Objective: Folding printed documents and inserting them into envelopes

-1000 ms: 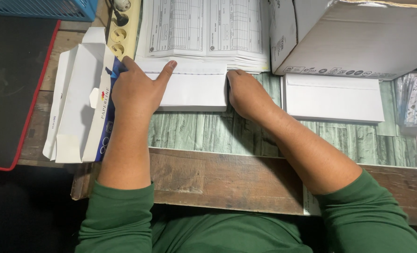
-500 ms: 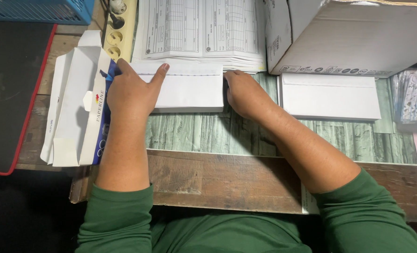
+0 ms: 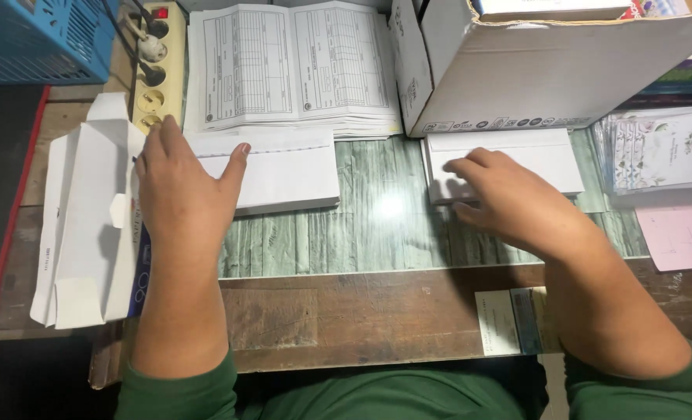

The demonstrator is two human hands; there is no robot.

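Note:
My left hand rests palm down on the left end of a stack of white envelopes on the green wood-pattern mat, thumb stretched across the top envelope. My right hand lies with spread fingers on a second stack of white envelopes at the right, its fingertips on the front left corner. Neither hand has lifted anything.
Printed forms lie behind the left stack. A white cardboard box stands at the back right, floral cards and pink paper to its right. An opened white carton, a power strip and a blue basket sit at left.
My right hand left the left envelope stack and moved right onto the second stack. My left hand stayed on the left stack.

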